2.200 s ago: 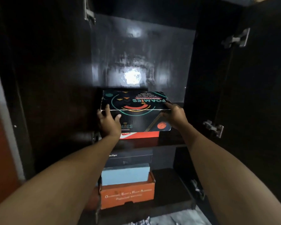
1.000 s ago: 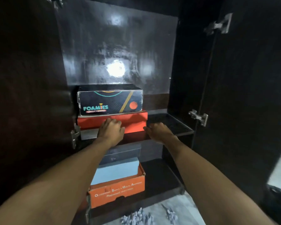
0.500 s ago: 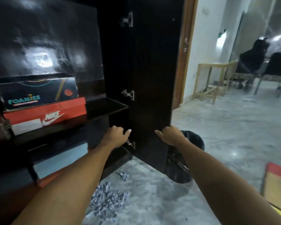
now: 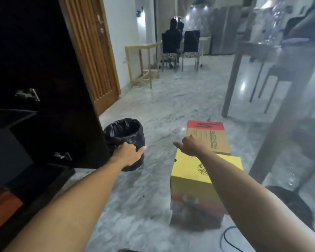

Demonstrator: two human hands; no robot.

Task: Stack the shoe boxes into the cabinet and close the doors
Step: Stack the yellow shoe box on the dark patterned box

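Note:
Two shoe boxes lie on the marble floor to the right: a yellow box [image 4: 193, 179] on top of a darker box, and behind it a brown box with a red band [image 4: 211, 137]. My right hand [image 4: 188, 145] hovers above the yellow box's far edge, empty, thumb out and fingers loosely curled. My left hand [image 4: 128, 155] is empty too, held in front of the bin with fingers loosely bent. The dark cabinet's open right door [image 4: 49, 88] stands at the left. An orange box [image 4: 2, 210] shows at the cabinet's bottom left edge.
A bin lined with a black bag [image 4: 125, 135] stands beside the open door. A table leg [image 4: 273, 142] rises to the right of the boxes, and a black cable [image 4: 225, 237] lies on the floor. Far back, a person sits on a chair [image 4: 170, 44] near a wooden frame [image 4: 144, 66].
Both hands let go of the black Foamies box on the cabinet shelf and drew back. The view swung right from the cabinet to the floor, and the two floor boxes came into sight.

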